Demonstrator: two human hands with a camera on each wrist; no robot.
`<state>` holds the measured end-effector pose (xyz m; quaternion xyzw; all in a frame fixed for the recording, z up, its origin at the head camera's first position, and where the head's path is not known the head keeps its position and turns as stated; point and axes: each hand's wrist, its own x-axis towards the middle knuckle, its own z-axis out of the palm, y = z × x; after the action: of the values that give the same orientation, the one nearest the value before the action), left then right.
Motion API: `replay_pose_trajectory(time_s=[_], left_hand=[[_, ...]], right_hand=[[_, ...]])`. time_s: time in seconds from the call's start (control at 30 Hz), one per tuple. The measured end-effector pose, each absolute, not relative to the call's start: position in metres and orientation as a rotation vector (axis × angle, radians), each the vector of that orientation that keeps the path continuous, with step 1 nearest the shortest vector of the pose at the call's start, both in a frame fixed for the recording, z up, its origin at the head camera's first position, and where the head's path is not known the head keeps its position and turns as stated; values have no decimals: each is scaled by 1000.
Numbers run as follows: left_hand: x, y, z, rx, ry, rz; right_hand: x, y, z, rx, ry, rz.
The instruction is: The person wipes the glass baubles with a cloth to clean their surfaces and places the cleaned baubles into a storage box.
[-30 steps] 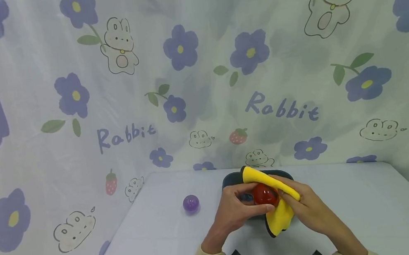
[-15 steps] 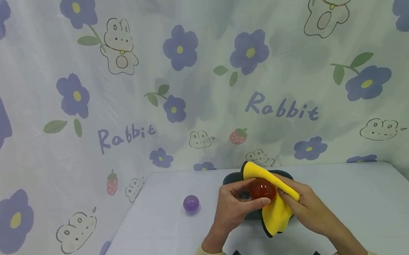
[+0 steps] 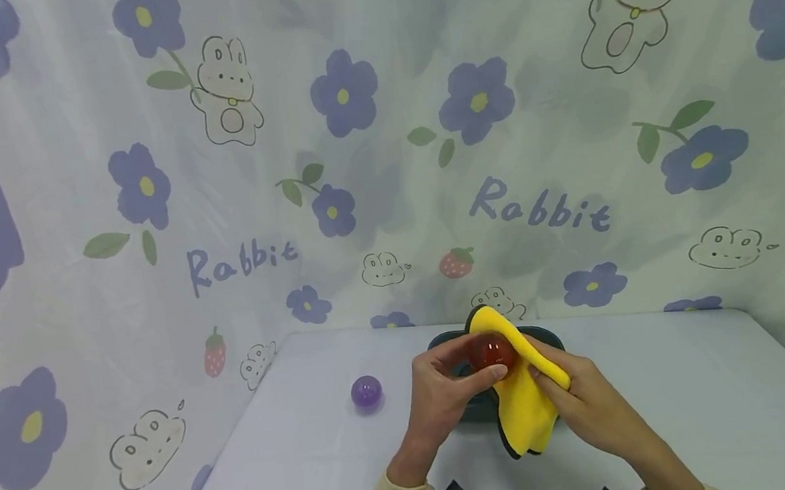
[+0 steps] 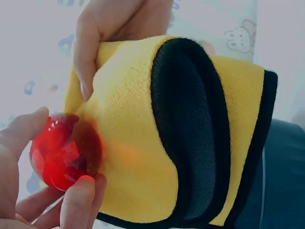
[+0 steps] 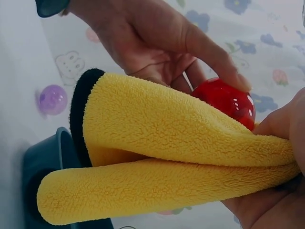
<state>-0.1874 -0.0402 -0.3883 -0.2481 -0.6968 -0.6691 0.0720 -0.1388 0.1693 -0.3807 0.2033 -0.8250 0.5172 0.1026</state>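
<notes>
Between the thumb and fingers of my left hand (image 3: 437, 396) is a clear red ball (image 4: 62, 152), pinched above a dark teal container (image 3: 478, 410). My right hand (image 3: 588, 396) grips a yellow cloth (image 3: 525, 411) with a black edge. The fleecy cloth lies against the ball's right side and hangs down in folds, covering part of the container. In the right wrist view the cloth (image 5: 157, 124) hides the ball's lower part. What lies inside the container is mostly hidden by the hands and cloth.
A clear purple ball (image 3: 366, 392) rests on the white table (image 3: 300, 462), left of the container. Behind the table hangs a curtain (image 3: 383, 158) printed with flowers and rabbits.
My left hand has lifted the red ball slightly up and to the left. The cloth in my right hand has shifted with it, its lower part swinging a little left.
</notes>
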Motion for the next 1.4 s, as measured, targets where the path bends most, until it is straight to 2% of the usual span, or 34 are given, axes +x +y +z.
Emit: replay_pose_trajectory(time_s=[0.53, 1.13, 1.4], left_hand=[[-188, -44, -393, -621, -2232, -1963], [-188, -42, -394, -933, -2281, -1905], [-187, -46, -392, -993, -2340, -1871]], right_hand=[[-133, 167, -376, 607, -2458, 1429], [-130, 167, -376, 727, -2398, 1214], [-134, 169, -378, 747, -2428, 1217]])
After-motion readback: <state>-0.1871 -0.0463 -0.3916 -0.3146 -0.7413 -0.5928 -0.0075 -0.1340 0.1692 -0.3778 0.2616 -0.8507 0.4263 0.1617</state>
